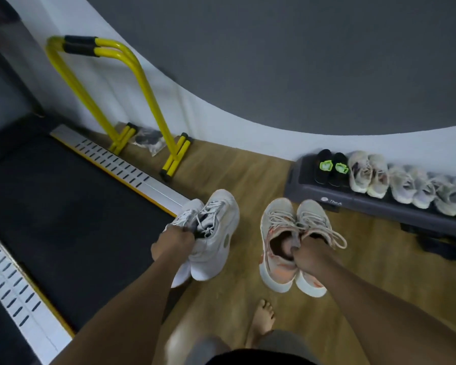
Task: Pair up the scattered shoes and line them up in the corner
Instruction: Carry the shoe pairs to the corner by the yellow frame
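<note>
Both hands reach forward, each closed tightly around a pair of shoes. Below them, nearest the viewer, a bare foot (262, 320) stands on the wood floor (248, 175). The left hand (171, 245) has its fingers curled round the inner collars of a white pair (216, 233), clamping the two shoes side by side with toes pointing away and heels hanging toward the viewer. The right hand (309, 255) does the same with a beige pair (279, 233) that has orange heels and loose laces, its fingers hooked inside the openings and pinching the inner edges together. The two held pairs are near each other but not touching. To the left lies a treadmill (50, 206) with a black belt and pale slotted side rails. Farther off on the right, a dark step platform (353, 201) sits against the white wall (221, 122). On it shoes stand in a row, toes toward the viewer: a black pair (331, 167) with bright green tabs at the left end, then a worn pale pair (367, 175) just beside it, then more pale shoes (421, 189) running off the right edge, too blurred to count surely. Farthest back on the left, in the corner, yellow bars (132, 83) with black foam grips stand on the floor, and a small clear bag (149, 140) lies between their feet.
</note>
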`<state>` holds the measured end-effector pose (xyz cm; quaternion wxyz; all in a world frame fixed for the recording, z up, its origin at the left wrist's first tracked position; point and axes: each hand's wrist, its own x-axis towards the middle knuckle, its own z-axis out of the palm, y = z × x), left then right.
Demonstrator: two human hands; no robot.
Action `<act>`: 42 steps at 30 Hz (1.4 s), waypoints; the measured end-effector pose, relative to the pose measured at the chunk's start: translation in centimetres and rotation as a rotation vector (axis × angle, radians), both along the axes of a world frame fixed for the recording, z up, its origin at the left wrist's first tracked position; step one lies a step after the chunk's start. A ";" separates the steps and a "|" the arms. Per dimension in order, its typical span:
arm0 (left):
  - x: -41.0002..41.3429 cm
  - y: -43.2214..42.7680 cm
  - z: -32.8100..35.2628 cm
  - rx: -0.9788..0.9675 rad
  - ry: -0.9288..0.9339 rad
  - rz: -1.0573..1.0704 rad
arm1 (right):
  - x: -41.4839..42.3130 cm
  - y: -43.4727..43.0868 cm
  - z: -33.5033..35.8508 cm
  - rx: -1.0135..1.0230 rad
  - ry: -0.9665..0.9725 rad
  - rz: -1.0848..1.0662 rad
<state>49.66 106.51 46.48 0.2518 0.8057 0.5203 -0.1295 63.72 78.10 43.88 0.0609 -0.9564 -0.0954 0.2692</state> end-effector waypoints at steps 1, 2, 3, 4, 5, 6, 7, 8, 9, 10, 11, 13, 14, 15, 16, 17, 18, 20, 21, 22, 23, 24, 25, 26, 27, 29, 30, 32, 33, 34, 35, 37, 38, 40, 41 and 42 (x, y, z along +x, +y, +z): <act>0.9 0.7 0.1 0.014 0.003 0.004 | 1.6 1.1 0.3 0.000 -0.011 0.020; 2.2 1.6 0.0 0.028 0.003 0.016 | 3.7 2.4 0.4 -0.006 -0.025 0.040; 3.3 2.5 -0.1 0.041 0.006 0.029 | 5.5 3.6 0.6 -0.024 -0.031 0.060; 4.3 3.2 -0.1 0.047 0.010 0.043 | 7.1 4.7 0.7 -0.034 -0.033 0.080; 5.1 3.9 -0.3 0.040 0.015 0.060 | 8.5 5.8 0.8 -0.036 -0.030 0.085; 6.0 4.7 -0.6 0.029 0.015 0.080 | 9.9 6.9 0.7 -0.024 -0.033 0.083; 7.0 5.5 -1.0 0.008 0.024 0.100 | 11.4 8.0 0.6 -0.020 -0.038 0.080; 8.1 6.3 -1.5 -0.019 0.036 0.122 | 12.9 9.0 0.3 -0.030 -0.041 0.083; 9.3 7.1 -2.0 -0.053 0.045 0.149 | 14.4 10.0 0.1 -0.042 -0.039 0.085; 10.7 8.0 -2.7 -0.083 0.044 0.175 | 15.8 11.0 0.0 -0.049 -0.035 0.086; 12.1 8.8 -3.4 -0.106 0.046 0.199 | 17.4 12.0 -0.2 -0.049 -0.026 0.080; 15.7 10.9 -4.9 -0.130 0.047 0.226 | 20.8 14.2 -0.8 -0.046 -0.017 0.076; 17.6 12.0 -5.7 -0.141 0.048 0.228 | 22.5 15.2 -1.0 -0.047 -0.002 0.080; 19.4 13.1 -6.4 -0.158 0.048 0.230 | 24.1 16.2 -1.0 -0.039 0.008 0.070; 21.2 14.2 -6.9 -0.177 0.045 0.229 | 25.6 17.2 -0.7 -0.028 0.031 0.049; 22.9 15.2 -7.3 -0.197 0.041 0.237 | 27.1 18.2 -0.5 -0.016 0.055 0.036; 24.4 16.2 -7.6 -0.212 0.029 0.250 | 28.5 19.1 -0.5 -0.001 0.074 0.042; 27.4 17.9 -7.4 -0.230 0.002 0.271 | 31.2 21.1 -0.4 0.020 0.080 0.042; 29.0 18.9 -7.2 -0.231 -0.006 0.283 | 32.6 22.1 -0.4 0.022 0.083 0.035; 30.5 19.9 -7.0 -0.231 -0.014 0.295 | 33.9 23.0 -0.4 0.024 0.090 0.036; 31.9 20.8 -6.7 -0.228 -0.018 0.302 | 35.1 23.9 -0.4 0.027 0.097 0.041; 33.2 21.8 -6.5 -0.227 -0.023 0.308 | 36.3 24.9 -0.1 0.016 0.103 0.047; 34.5 22.6 -6.4 -0.229 -0.024 0.319 | 37.5 25.9 0.0 -0.002 0.104 0.056; 35.6 23.5 -6.3 -0.228 -0.025 0.327 | 38.7 26.9 0.1 -0.018 0.104 0.062; 36.7 24.5 -6.2 -0.225 -0.019 0.332 | 40.1 27.9 -0.2 -0.024 0.099 0.074; 38.8 26.3 -6.0 -0.211 -0.004 0.336 | 42.8 30.3 -0.6 -0.043 0.104 0.102; 39.9 27.2 -5.9 -0.208 0.001 0.349 | 44.3 31.5 -0.9 -0.039 0.116 0.104; 42.1 28.7 -6.1 -0.205 -0.005 0.379 | 47.4 33.9 -1.5 -0.004 0.133 0.120; 43.0 29.4 -6.3 -0.192 -0.007 0.398 | 49.0 35.1 -1.8 0.007 0.132 0.146; 44.1 30.1 -6.5 -0.181 -0.009 0.427 | 50.5 36.4 -1.9 0.013 0.133 0.157; 45.1 30.7 -6.7 -0.174 -0.005 0.454 | 52.1 37.6 -2.3 0.024 0.133 0.157; 47.0 32.2 -7.4 -0.174 0.012 0.485 | 54.1 39.4 -2.2 0.023 0.161 0.156; 47.7 33.0 -7.6 -0.175 0.021 0.487 | 54.9 40.4 -1.9 0.020 0.174 0.150; 49.0 34.1 -8.0 -0.179 0.028 0.499 | 56.6 42.6 -2.4 0.004 0.190 0.207; 49.6 34.6 -8.3 -0.172 0.028 0.499 | 57.2 43.6 -3.4 -0.002 0.203 0.234; 50.3 35.2 -8.8 -0.159 0.035 0.494 | 57.6 44.6 -3.9 -0.008 0.225 0.239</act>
